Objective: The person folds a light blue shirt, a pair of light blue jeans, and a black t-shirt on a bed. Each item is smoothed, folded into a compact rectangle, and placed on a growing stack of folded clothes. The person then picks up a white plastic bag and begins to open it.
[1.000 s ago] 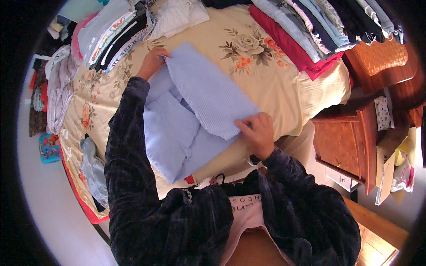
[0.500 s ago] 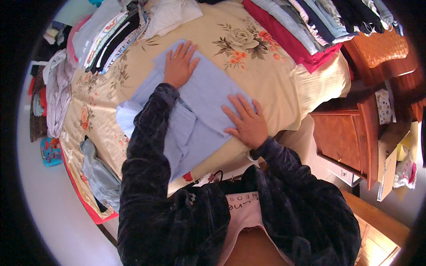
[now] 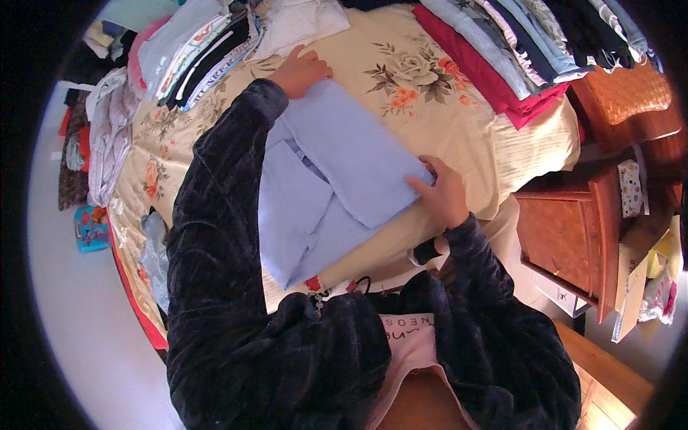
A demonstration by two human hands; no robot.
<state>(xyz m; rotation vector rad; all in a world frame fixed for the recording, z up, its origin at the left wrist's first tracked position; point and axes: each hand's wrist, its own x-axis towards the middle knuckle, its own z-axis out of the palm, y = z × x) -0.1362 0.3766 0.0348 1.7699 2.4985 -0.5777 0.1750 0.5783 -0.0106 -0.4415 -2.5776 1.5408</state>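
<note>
Pinches the cloth [image 3: 365,161] at its right corner with the right hand [image 3: 443,192]; with the left hand [image 3: 301,72], curls fingers at its far corner, cannot tell whether gripping. Has it lying partly folded on the bed [image 3: 466,168], near clothes stacks [image 3: 204,61].

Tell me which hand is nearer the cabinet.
Right. The right hand is left of the cabinet; the left hand is farther left, at the far corner of the blue cloth.

Hands [image 3: 301,73] [image 3: 446,195]: two. Blue garment [image 3: 358,154] between them: one. Floral bedsheet [image 3: 473,154]: one. Dark sleeves [image 3: 215,201] [image 3: 474,251]: two.
</note>
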